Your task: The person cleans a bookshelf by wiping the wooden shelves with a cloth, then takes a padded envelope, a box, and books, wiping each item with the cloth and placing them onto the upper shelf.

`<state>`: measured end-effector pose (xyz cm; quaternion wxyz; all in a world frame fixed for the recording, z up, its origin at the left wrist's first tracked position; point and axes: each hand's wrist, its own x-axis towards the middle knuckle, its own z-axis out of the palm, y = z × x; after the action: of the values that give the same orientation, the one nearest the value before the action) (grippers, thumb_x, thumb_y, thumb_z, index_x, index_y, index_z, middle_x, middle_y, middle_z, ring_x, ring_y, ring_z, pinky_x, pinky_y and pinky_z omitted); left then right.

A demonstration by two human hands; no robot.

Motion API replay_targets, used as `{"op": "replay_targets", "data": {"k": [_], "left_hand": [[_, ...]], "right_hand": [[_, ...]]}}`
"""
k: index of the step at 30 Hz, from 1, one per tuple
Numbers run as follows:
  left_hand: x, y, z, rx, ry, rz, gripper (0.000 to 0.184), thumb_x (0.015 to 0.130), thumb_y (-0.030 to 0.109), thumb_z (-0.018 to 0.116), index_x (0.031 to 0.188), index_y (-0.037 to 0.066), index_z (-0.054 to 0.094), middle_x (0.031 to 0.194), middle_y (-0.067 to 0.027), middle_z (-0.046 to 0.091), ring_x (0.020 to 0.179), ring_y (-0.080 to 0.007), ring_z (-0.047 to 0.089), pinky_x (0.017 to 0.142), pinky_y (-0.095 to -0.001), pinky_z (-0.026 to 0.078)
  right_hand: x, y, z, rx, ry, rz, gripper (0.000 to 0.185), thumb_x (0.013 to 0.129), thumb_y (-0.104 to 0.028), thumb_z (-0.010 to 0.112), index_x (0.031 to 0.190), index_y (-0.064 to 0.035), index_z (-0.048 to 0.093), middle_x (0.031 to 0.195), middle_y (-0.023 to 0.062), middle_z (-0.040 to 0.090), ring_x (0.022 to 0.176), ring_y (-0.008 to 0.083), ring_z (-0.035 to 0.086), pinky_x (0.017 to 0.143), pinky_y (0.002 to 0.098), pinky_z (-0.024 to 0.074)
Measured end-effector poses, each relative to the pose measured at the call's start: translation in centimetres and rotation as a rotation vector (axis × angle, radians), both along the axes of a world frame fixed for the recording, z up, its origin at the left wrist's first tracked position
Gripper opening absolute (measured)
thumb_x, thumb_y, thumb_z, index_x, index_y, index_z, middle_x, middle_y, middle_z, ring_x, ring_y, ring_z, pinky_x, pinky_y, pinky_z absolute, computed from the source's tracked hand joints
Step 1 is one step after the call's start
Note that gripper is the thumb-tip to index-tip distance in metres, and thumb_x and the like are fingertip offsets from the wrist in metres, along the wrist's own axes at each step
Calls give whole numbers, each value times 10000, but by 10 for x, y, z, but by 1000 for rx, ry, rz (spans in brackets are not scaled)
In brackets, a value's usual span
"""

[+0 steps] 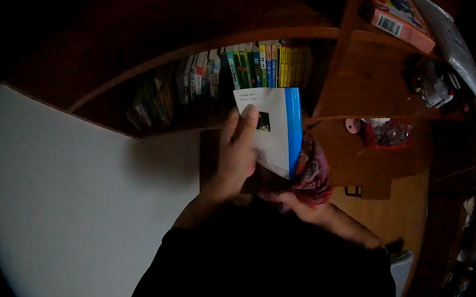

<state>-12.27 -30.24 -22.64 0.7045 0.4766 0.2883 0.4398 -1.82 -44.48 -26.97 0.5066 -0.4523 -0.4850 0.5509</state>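
Note:
My left hand (238, 157) grips a white book (273, 137) with a blue strip along its right edge. The thumb lies flat on the cover, beside a small dark picture, and the other fingers are behind the book. Lower down, my right hand (300, 205) is closed on a crumpled red-purple cloth (316, 176). That cloth is bunched right by the book's lower right edge; whether it touches the book I cannot tell.
Behind the book, a wooden shelf (189, 118) carries a row of upright books (257, 64). To the right, a red container (388, 134) with mixed items sits on a lower wooden surface. A pink-edged box (401, 27) lies at the upper right. A white wall (89, 203) fills the left.

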Motion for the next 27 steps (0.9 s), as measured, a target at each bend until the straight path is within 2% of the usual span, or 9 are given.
{"op": "replay_targets", "data": {"k": [5,7,8,10,11,13,16,22,27], "left_hand": [[6,-5,-23,-125,204,-120,335,944,338,489,1132,69,555,1046,-79,597,914,-156,562,788,-282,455],[0,-3,-54,518,597,-45,397,940,390,472,1151,63,551,989,-85,600,892,-169,553,810,-305,440],[4,-9,-8,188,555,-200,421,937,387,465,1194,59,523,1001,-110,586,896,-208,548,827,-336,434],[9,-17,-2,-143,504,-352,449,934,384,459,1237,54,495,1013,-135,573,900,-246,544,844,-367,428],[12,-24,-37,252,689,-211,462,932,359,453,1274,49,455,1047,-163,552,918,-289,535,848,-396,422],[11,-29,-63,651,857,-57,481,929,335,448,1311,44,416,1081,-192,531,935,-333,525,853,-426,417],[7,-27,-79,918,879,-192,486,930,257,422,1356,36,342,1154,-236,485,984,-391,498,866,-464,401],[4,-20,-76,966,874,-179,495,937,287,412,1360,41,337,1183,-210,483,1020,-367,494,894,-456,395],[5,-14,-73,940,845,-162,504,943,311,405,1364,45,332,1207,-188,482,1051,-346,490,916,-450,390]], "right_hand": [[6,-8,38,-250,5,148,235,900,-237,560,996,-24,586,908,73,613,736,125,588,622,234,484],[1,-13,4,197,77,48,193,899,-203,539,945,-24,596,914,85,611,782,158,600,654,275,487],[-1,-11,-5,346,99,13,182,899,-192,532,928,-24,599,916,88,610,798,169,605,664,288,489],[-2,-5,-13,595,-265,-190,170,877,-175,539,941,-28,596,924,99,610,876,223,603,751,340,487],[-1,-2,-14,672,-387,-266,168,870,-170,541,945,-30,595,926,103,610,903,241,603,780,358,486],[9,6,-16,649,-341,-115,203,858,-179,549,995,-33,580,978,113,601,967,259,577,840,379,459],[17,13,-15,616,-277,75,263,845,-191,559,1057,-36,560,1042,125,590,1047,282,546,915,406,425],[-10,24,31,451,-492,-81,404,819,-235,597,1168,-55,499,1187,133,532,1136,284,484,1008,409,353],[-16,27,7,462,-628,-190,501,792,-280,640,1219,-77,474,1231,118,504,1162,278,458,1032,386,325]]}}
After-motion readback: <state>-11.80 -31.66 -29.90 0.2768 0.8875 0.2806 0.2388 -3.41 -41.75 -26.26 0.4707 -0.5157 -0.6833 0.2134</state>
